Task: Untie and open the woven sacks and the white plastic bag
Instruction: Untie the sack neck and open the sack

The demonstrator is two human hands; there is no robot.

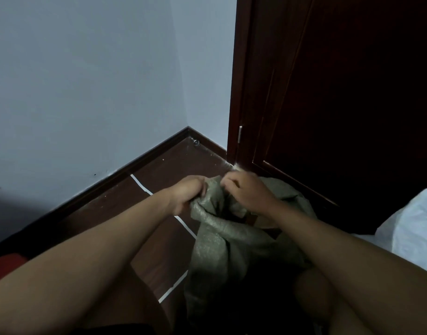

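Gripping the woven sack (pixel 222 228), both hands' fingers (pixel 231 183) curled.

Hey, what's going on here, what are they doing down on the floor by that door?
A person is working at the gathered top of a grey-green woven sack standing on the dark floor. The left hand and right hand both grip its bunched mouth. A white plastic bag sits untouched at the right.

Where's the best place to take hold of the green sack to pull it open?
Grip the bunched rim of the green sack on opposite sides, coming from above, as the left hand and right hand do. The mouth faces up and the loose cloth folds there give purchase.
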